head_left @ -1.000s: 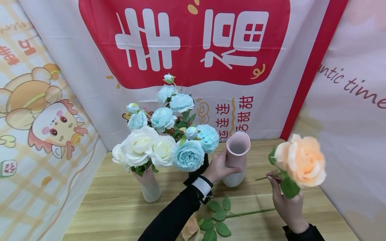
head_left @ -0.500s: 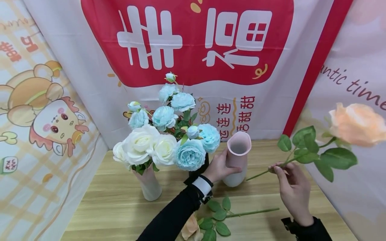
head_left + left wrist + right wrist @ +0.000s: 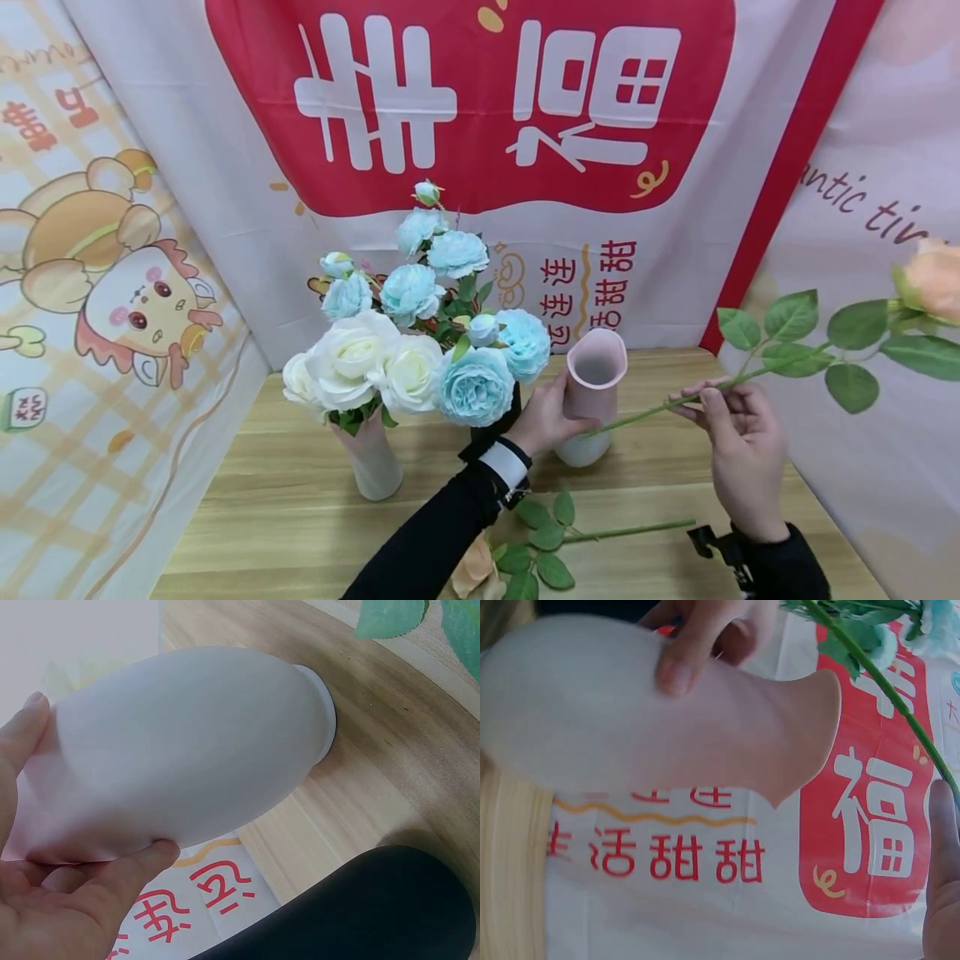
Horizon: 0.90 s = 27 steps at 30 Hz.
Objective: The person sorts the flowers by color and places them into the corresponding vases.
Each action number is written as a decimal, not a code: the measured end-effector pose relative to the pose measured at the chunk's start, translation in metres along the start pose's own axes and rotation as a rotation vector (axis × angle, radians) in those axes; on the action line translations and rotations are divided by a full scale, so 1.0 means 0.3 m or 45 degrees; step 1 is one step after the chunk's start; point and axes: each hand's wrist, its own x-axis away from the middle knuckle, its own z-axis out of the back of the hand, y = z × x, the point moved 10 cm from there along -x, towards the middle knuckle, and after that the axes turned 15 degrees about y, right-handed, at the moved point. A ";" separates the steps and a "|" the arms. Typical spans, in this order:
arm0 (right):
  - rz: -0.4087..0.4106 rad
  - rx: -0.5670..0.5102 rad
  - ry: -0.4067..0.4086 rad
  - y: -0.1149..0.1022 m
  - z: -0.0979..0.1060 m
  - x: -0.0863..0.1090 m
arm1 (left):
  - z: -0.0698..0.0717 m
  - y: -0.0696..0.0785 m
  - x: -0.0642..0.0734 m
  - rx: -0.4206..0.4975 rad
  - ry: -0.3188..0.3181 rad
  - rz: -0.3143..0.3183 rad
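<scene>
In the head view, my left hand (image 3: 543, 418) grips a pink-and-white vase (image 3: 600, 402) that stands upright on the table. The vase's mouth faces up and no flower stands in it. My right hand (image 3: 746, 454) pinches the green stem of a peach rose (image 3: 933, 279), partly cut off by the frame's right edge. The stem slants down leftward, its lower end in front of the vase. In the left wrist view, the fingers and thumb curl round the vase (image 3: 187, 742). In the right wrist view, the stem (image 3: 889, 686) crosses beyond the vase's mouth, near my right hand (image 3: 941, 885).
A second peach rose (image 3: 472, 567) lies on the wooden table (image 3: 285, 517) at the front. White roses (image 3: 352, 350) fill another pink-and-white vase (image 3: 375, 467) on the left. Blue flowers (image 3: 476, 387) stand behind my left wrist. Printed cloth walls (image 3: 660, 275) enclose the back and sides.
My right hand has turned the peach rose from near upright to slanting, its bloom swinging right and its stem end moving left toward the vase. The left hand keeps holding the vase.
</scene>
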 end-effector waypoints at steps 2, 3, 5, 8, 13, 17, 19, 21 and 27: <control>-0.042 -0.052 0.059 0.010 0.004 -0.019 | 0.002 0.001 -0.001 -0.011 0.009 -0.007; -0.052 -0.087 0.087 0.014 0.006 -0.029 | 0.003 0.001 -0.002 -0.011 0.011 -0.008; -0.047 -0.197 0.129 0.015 0.007 -0.052 | 0.003 0.000 -0.002 -0.007 0.006 0.002; -0.003 -0.298 0.177 0.012 0.011 -0.082 | 0.003 0.000 -0.002 -0.001 0.004 0.003; 0.067 -0.379 0.276 0.010 0.028 -0.113 | 0.005 0.000 0.001 -0.022 0.005 0.001; 0.100 -0.371 0.331 0.022 0.035 -0.121 | 0.003 -0.004 0.002 -0.024 -0.005 0.030; 0.102 -0.310 0.324 0.035 0.028 -0.122 | 0.001 -0.007 0.000 -0.017 -0.012 0.048; 0.091 -0.212 0.304 0.051 0.015 -0.121 | -0.001 -0.007 0.000 -0.010 -0.020 0.062; 0.023 0.034 0.128 0.105 -0.062 -0.120 | 0.003 -0.004 0.002 -0.015 -0.014 0.067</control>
